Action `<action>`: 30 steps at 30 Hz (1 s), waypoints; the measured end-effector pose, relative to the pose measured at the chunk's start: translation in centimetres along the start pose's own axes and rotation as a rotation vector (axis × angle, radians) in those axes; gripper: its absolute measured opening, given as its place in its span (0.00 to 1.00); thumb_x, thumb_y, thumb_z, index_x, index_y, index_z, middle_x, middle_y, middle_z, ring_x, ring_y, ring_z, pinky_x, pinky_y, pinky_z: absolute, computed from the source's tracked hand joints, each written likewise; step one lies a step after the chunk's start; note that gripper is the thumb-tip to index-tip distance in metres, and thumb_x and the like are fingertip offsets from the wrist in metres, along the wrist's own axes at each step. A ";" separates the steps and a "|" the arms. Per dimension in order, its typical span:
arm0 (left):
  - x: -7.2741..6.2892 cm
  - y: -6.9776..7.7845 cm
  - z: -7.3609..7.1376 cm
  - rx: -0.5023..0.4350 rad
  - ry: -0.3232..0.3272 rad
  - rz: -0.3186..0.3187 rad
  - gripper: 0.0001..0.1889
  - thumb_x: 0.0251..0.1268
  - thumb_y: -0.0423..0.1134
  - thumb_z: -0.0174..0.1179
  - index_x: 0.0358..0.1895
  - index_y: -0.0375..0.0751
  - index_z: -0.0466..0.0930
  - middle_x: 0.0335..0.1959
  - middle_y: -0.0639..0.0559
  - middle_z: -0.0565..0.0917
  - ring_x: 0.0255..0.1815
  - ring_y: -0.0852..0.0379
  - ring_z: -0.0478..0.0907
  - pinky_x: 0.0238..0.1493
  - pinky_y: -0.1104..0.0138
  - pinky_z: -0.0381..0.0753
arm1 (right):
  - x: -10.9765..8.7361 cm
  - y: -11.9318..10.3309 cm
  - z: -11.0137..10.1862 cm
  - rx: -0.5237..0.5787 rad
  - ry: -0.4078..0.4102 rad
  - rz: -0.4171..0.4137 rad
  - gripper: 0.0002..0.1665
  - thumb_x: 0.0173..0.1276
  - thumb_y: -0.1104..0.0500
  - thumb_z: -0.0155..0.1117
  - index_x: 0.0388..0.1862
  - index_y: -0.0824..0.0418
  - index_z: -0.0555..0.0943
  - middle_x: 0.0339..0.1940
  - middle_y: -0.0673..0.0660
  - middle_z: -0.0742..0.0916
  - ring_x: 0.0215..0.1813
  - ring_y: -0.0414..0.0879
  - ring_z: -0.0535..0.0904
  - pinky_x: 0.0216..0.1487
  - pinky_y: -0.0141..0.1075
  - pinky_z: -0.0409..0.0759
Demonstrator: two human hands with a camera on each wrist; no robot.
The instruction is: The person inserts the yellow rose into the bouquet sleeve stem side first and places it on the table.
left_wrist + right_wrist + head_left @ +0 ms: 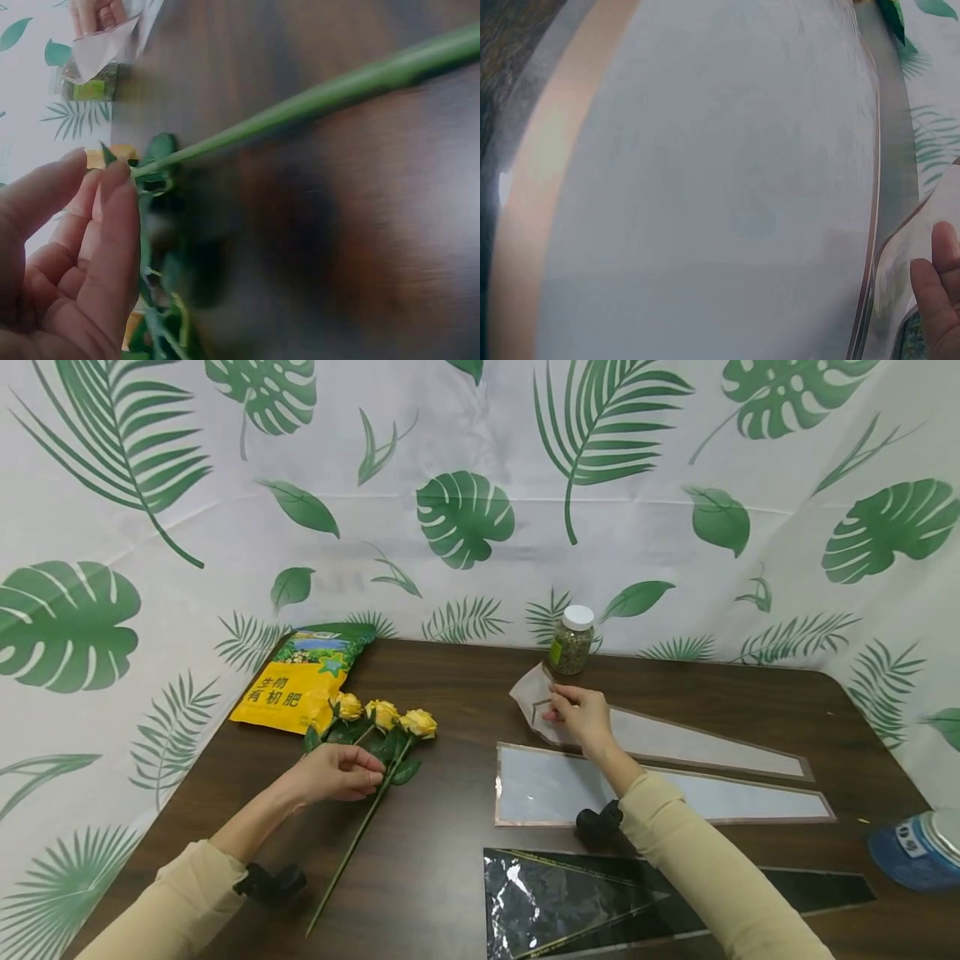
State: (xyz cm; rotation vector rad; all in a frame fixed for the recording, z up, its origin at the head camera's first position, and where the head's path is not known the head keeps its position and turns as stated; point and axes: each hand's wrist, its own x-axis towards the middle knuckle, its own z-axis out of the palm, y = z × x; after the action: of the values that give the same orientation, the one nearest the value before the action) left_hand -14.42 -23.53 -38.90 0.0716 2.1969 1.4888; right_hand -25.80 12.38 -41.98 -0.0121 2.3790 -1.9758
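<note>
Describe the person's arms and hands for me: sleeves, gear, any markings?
The left sleeve and right sleeve are plain cream, with gathered cuffs. A small black device shows beside the left cuff, a second black device beside the right. The left hand and right hand are gloveless. No cables or sleeve markings show.

Rightmost yellow rose (417, 723) slants, long green stem nearside; tapered white brown-edged sleeve (667, 739) has wide end lifted.

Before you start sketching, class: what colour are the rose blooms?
The rose blooms are yellow, seen best in the head view.
</note>
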 end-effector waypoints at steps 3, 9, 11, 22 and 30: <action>-0.5 -0.6 0.3 0.004 0.012 0.013 0.19 0.63 0.37 0.61 0.50 0.23 0.75 0.37 0.46 0.84 0.40 0.54 0.83 0.44 0.59 0.83 | 0.0 -0.1 -0.3 0.008 0.005 -0.010 0.19 0.69 0.70 0.54 0.57 0.77 0.73 0.32 0.60 0.85 0.23 0.34 0.81 0.32 0.29 0.83; -0.7 -1.6 1.4 0.092 0.092 0.029 0.17 0.60 0.36 0.64 0.46 0.25 0.77 0.33 0.48 0.84 0.33 0.59 0.81 0.37 0.66 0.83 | -0.1 0.0 -0.4 0.032 0.004 -0.005 0.19 0.69 0.70 0.53 0.57 0.78 0.72 0.33 0.60 0.84 0.23 0.34 0.81 0.33 0.29 0.83; -0.7 -1.8 1.9 0.178 0.143 0.032 0.15 0.56 0.37 0.66 0.43 0.28 0.79 0.30 0.50 0.84 0.30 0.60 0.79 0.33 0.69 0.81 | -0.2 0.1 -0.3 0.040 0.000 0.000 0.20 0.69 0.70 0.53 0.57 0.78 0.72 0.32 0.60 0.84 0.23 0.34 0.81 0.33 0.28 0.82; -1.1 -1.1 3.6 0.351 0.242 0.025 0.08 0.52 0.33 0.67 0.35 0.36 0.81 0.23 0.54 0.81 0.24 0.61 0.74 0.25 0.69 0.74 | -0.1 0.5 0.1 0.055 -0.002 -0.048 0.18 0.68 0.69 0.55 0.54 0.78 0.75 0.31 0.63 0.85 0.24 0.36 0.82 0.34 0.32 0.83; -0.4 0.6 3.5 0.065 -0.002 0.027 0.19 0.65 0.36 0.59 0.54 0.25 0.73 0.36 0.44 0.81 0.36 0.55 0.80 0.39 0.61 0.83 | -0.1 0.4 0.0 0.047 0.002 -0.050 0.18 0.68 0.68 0.56 0.54 0.77 0.75 0.36 0.70 0.84 0.24 0.37 0.82 0.33 0.32 0.83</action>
State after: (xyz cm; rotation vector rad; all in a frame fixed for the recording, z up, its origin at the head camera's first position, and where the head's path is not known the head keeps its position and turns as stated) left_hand -12.71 -20.38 -39.29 0.1243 2.2518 1.4304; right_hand -25.65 12.44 -42.34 -0.0678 2.3559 -2.0533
